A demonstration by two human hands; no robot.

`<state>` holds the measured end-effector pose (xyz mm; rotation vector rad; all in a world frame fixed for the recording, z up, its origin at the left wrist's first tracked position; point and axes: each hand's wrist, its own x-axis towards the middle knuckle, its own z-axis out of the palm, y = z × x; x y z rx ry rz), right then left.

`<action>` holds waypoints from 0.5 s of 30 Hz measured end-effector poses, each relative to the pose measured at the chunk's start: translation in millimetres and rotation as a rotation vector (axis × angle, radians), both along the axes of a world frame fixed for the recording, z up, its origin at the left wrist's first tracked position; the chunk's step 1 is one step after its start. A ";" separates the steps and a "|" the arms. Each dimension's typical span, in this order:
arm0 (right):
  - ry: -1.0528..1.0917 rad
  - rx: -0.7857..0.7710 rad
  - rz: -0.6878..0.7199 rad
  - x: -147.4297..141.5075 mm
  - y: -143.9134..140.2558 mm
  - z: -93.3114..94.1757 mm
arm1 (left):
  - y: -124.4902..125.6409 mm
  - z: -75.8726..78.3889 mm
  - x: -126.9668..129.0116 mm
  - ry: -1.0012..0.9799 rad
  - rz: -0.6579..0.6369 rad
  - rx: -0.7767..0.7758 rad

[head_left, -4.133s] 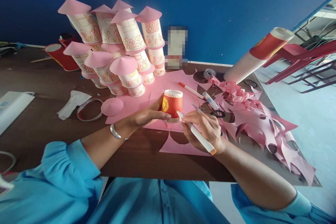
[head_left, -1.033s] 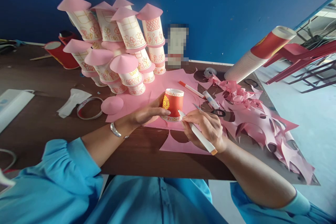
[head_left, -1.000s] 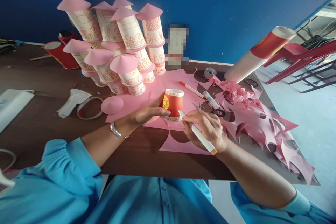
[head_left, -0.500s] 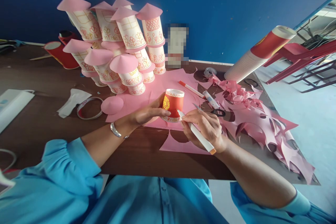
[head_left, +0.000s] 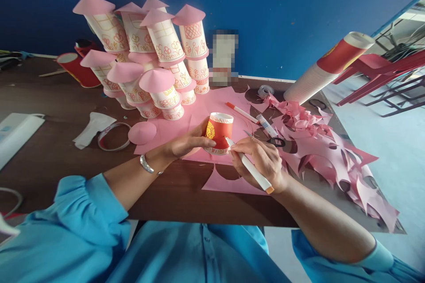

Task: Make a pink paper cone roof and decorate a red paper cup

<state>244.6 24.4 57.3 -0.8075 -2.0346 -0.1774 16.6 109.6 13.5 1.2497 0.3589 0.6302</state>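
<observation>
My left hand (head_left: 191, 141) is wrapped round the left side of a red paper cup (head_left: 223, 131), its thumb pressed on the front. The cup has a yellow patterned patch and white bands with orange marks at rim and base. In my right hand (head_left: 260, 159) is a white marker pen (head_left: 254, 171) with an orange end, held like a pencil. Its tip is at the cup's lower right wall; I cannot tell if it touches. Under the cup lies pink paper (head_left: 219, 101). A second marker (head_left: 242, 112) and a glue stick (head_left: 266, 125) lie just behind my right hand.
Towers of decorated cups with pink cone roofs (head_left: 157, 80) stand at back left. Pink paper scraps (head_left: 318, 150) cover the right side, before a leaning stack of cups (head_left: 315, 79). A tape roll (head_left: 114, 137) and loose pink cone (head_left: 142, 133) lie left; scissors handles (head_left: 276, 142) right.
The marker's tip has shifted very slightly up and right along the cup's red wall. The cup and my left hand stay almost still.
</observation>
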 end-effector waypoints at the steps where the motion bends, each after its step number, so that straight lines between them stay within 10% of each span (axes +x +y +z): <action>1: -0.001 0.000 -0.008 -0.1 -0.3 -0.1 | 0.2 0.3 0.1 -0.002 -0.006 0.006; 15: 0.001 -0.007 0.002 -2.1 -2.2 -1.3 | 0.5 0.6 0.8 0.032 0.006 0.020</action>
